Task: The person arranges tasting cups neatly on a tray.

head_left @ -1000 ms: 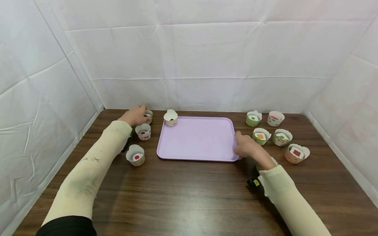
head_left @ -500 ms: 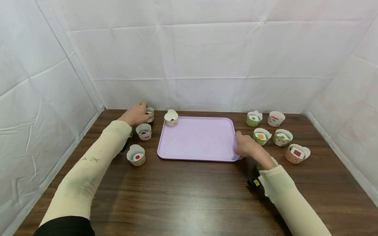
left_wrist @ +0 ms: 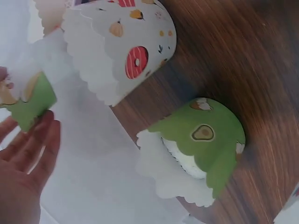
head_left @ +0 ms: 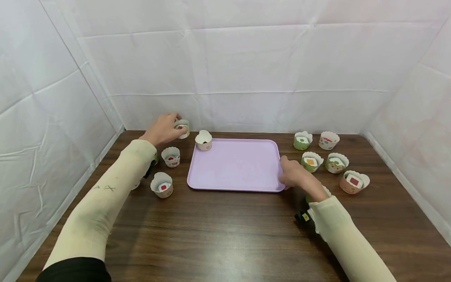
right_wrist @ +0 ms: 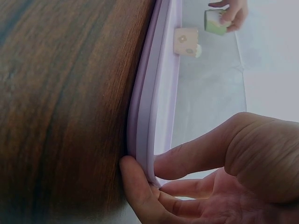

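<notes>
My left hand (head_left: 163, 129) grips a green-and-white paper baking cup (head_left: 182, 125) with a red-and-white piece inside, raised at the table's back left. In the left wrist view the fingers hold this green cup (left_wrist: 39, 100). Just right of it, a pale baking cup (head_left: 203, 141) stands on the back-left corner of the lilac tray (head_left: 232, 166). My right hand (head_left: 297, 176) pinches the tray's right edge near the front corner. The right wrist view has the thumb inside the tray rim (right_wrist: 145, 116) and fingers outside.
On the left stand two baking cups, one floral (head_left: 171, 157) and one beige (head_left: 162, 185); a green avocado-print cup (left_wrist: 205, 135) is under the left wrist. Several filled cups, including a green one (head_left: 311, 162) and a pinkish one (head_left: 354, 182), stand right. White sheets (head_left: 246, 70) enclose the table.
My left hand has lifted the green-and-white baking cup off the table and moved it slightly right and up. The right hand and the tray have stayed put.
</notes>
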Demonstrator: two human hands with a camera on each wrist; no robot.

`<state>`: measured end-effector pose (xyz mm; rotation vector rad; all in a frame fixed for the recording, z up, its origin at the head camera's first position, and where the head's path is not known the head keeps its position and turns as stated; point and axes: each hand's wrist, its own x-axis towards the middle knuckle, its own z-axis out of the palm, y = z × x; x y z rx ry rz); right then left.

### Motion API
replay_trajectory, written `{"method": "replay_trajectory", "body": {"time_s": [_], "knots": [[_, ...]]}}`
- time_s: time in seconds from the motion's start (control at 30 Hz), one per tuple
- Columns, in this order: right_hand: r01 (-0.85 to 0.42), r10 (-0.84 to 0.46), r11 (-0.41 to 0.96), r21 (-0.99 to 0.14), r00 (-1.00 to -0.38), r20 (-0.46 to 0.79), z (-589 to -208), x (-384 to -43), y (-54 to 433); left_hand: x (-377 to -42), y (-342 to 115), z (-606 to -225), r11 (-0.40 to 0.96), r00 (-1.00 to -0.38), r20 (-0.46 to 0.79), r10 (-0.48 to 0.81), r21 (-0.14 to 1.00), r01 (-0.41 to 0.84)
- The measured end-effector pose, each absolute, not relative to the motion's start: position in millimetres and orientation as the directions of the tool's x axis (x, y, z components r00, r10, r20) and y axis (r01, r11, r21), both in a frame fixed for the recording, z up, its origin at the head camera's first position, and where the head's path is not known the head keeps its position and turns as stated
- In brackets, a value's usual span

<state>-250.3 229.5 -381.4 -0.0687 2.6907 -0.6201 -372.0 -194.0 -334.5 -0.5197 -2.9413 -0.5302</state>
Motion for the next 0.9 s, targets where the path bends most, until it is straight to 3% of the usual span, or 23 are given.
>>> {"method": "replay_trajectory", "body": {"time_s": [0.47, 0.73, 0.9], "knots": [[0.041, -0.129, 0.897, -0.44, -0.928, -0.349, -382.3, -248.8, 230.1, -372.3, -166.7, -321.7, 0.81, -0.918, 0.27, 0.292, 0.441, 0.387], [0.042, -0.128, 0.893, -0.448, -0.931, -0.343, -383.5, -248.3, 230.1, -375.3, -146.4, -327.8, 0.801, -0.89, 0.308, 0.336, 0.403, 0.442], [0.033, -0.142, 0.887, -0.461, -0.929, -0.341, -382.8, -247.9, 228.8, -373.4, -135.5, -331.5, 0.803, -0.891, 0.267, 0.367, 0.392, 0.449]]}}
